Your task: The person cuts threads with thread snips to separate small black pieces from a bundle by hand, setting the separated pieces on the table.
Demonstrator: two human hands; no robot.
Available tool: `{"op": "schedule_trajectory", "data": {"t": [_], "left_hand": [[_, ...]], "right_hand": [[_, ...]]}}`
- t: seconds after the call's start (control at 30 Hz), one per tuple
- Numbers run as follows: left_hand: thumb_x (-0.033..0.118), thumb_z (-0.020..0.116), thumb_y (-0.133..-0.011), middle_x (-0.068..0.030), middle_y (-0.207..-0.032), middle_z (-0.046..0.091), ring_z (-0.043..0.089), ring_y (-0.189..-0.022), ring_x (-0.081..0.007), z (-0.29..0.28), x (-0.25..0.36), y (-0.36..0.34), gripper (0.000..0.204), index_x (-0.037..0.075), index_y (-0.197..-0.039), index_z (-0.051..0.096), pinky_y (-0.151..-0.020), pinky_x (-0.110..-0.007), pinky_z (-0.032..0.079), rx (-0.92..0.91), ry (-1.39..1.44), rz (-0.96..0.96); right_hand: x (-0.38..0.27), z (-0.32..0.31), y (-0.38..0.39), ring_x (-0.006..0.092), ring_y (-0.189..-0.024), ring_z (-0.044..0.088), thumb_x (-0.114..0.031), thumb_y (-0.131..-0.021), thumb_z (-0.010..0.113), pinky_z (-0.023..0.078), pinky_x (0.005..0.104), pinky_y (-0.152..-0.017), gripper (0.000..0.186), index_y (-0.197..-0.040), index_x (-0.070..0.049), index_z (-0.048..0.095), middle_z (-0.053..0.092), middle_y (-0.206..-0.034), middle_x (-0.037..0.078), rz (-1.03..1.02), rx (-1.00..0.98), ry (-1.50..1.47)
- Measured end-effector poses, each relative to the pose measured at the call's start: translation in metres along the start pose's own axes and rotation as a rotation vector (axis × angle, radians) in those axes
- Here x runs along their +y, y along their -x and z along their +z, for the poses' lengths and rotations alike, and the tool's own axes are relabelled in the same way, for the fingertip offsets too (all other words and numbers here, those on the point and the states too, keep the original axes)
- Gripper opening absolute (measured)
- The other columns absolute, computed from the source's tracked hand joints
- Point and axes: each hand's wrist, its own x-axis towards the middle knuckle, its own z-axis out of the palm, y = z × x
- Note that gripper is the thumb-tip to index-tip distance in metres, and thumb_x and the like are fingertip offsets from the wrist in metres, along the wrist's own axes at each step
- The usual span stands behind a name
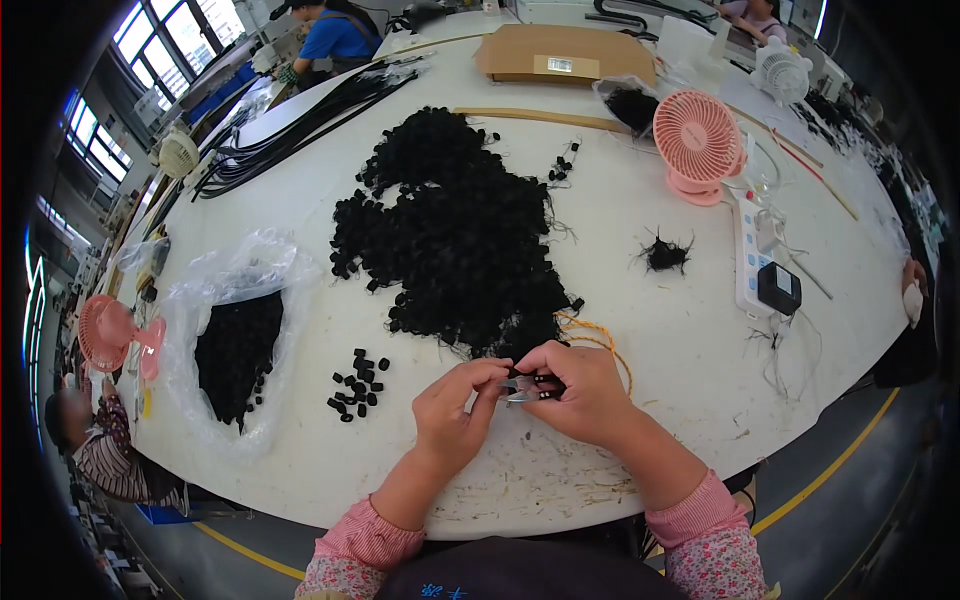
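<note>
My right hand [590, 392] grips a pair of thread snips [520, 393] with metal blades and dark handles. An orange cord [612, 345] curves beside that hand. Close to the blades, the fingers of my left hand [452, 412] are pinched together; what they hold is too small and hidden to make out. Just beyond both hands spreads a large heap of small black pieces [465, 240], with thin threads sticking out along its edge. Left of my left hand lies a loose group of short black pieces [358, 385].
A clear plastic bag [180, 345] of black pieces lies at the left. Pink fans [698, 145] stand on the table, near a power strip [748, 255] and a tuft of black threads [665, 254]. Farther back are a cardboard box [565, 55] and black strips [300, 125]. Other people sit around.
</note>
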Motion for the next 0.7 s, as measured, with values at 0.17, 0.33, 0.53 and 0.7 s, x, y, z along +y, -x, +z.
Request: {"op": "schedule_trajectory", "data": {"t": [0.17,0.33,0.53,0.7], "left_hand": [[0.000,0.052,-0.094,-0.0122,-0.103,0.065,0.064,-0.090,-0.0165,-0.003,-0.005,0.002,0.007,0.000,-0.101,0.053,-0.080,-0.028,0.051,-0.131,0.302,-0.306],[0.008,0.048,-0.098,-0.0073,-0.103,0.060,0.056,-0.090,-0.0099,0.001,-0.012,0.001,0.008,0.003,-0.105,0.047,-0.080,-0.025,0.048,-0.184,0.571,-0.394],[0.008,0.044,-0.099,-0.0056,-0.099,0.058,0.053,-0.088,-0.0072,0.008,-0.020,0.005,0.005,0.005,-0.103,0.046,-0.078,-0.021,0.043,-0.191,0.590,-0.384],[0.019,0.040,-0.102,0.0016,-0.083,0.049,0.044,-0.069,-0.0048,0.000,-0.023,0.009,0.011,0.008,-0.102,0.042,-0.061,-0.018,0.036,-0.089,0.454,-0.373]], "right_hand": [[0.001,0.002,-0.001,0.0160,-0.063,0.064,-0.013,-0.068,0.078,0.050,0.0281,-0.058,0.030,-0.091,-0.007,0.061,0.065,-0.072,0.004,0.014,0.012,-0.032],[0.005,0.001,0.000,0.0165,-0.062,0.064,-0.014,-0.069,0.077,0.049,0.0289,-0.056,0.028,-0.091,-0.008,0.061,0.065,-0.071,0.005,0.027,-0.012,-0.057],[0.009,-0.001,0.004,0.0197,-0.065,0.066,-0.019,-0.070,0.078,0.049,0.0301,-0.057,0.029,-0.091,-0.010,0.059,0.066,-0.071,0.003,-0.031,-0.009,0.040],[0.001,-0.001,-0.001,0.0248,-0.062,0.062,-0.029,-0.077,0.071,0.044,0.0349,-0.055,0.026,-0.092,-0.011,0.058,0.062,-0.068,0.004,-0.085,-0.010,-0.028]]}}
